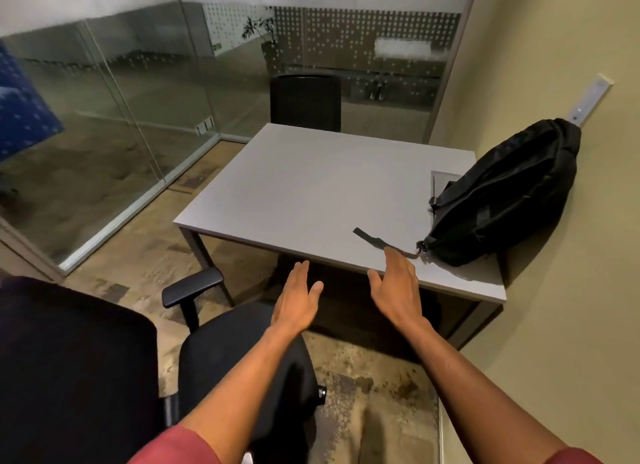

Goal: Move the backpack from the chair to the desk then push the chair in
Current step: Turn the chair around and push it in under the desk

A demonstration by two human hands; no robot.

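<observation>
— Two hands are held out empty. The left hand (297, 297) and the right hand (394, 287) are both flat and spread, palms turned toward each other, and nothing is gripped by either.

— And the backpack?

— The backpack (509, 193) is already set on the desk (294, 186), at the right-hand end, leaned against the wall (571, 290). One loose strap (377, 242) is laid out across the desk top toward the near edge, and the right fingertips are seen just beside it; whether it is touched cannot be told.

— So the first part can be judged done?

— It can be judged so. What is left is the chair (242, 356), which is not yet tucked under the desk.

— Where is it placed relative to the hands?

— Below and to the left of them. Its seat is crossed by the left forearm, its armrest (192, 287) is pointed toward the desk's near left leg, and its tall back (72, 370) is found at the far lower left. The chair is angled, not squared to the desk edge.

— Which hand is better placed?

— The left hand is nearer by a clear margin. The push would probably have to be made from the back, forward and rightward toward the open space under the desk, with some turning needed so the armrest is kept off the leg.
</observation>
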